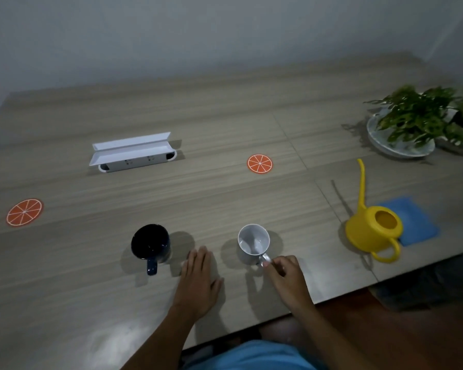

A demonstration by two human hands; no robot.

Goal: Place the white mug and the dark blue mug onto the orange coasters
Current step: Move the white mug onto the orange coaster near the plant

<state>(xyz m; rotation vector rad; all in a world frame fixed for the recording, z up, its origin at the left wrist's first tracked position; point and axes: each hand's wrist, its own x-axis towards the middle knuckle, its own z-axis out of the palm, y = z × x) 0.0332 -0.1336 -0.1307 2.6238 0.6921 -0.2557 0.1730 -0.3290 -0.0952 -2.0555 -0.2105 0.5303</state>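
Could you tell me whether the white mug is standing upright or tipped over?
Upright. The white mug stands on the table with its open mouth facing up, and its interior looks empty. The right hand pinches its handle.

Wood-grain table [225, 124]: two mugs [150, 243] [253, 243], two orange coasters [24, 212] [259, 163], white box [133, 152], watering can [372, 231], blue cloth [412, 220], plants [412, 121].

A: The counter [225, 124] looks like matt wood-grain laminate. And the mugs?

B: Glossy glazed ceramic, both the dark blue mug [150, 243] and the white mug [253, 243]. The yellow watering can [372, 231] looks smooth plastic.
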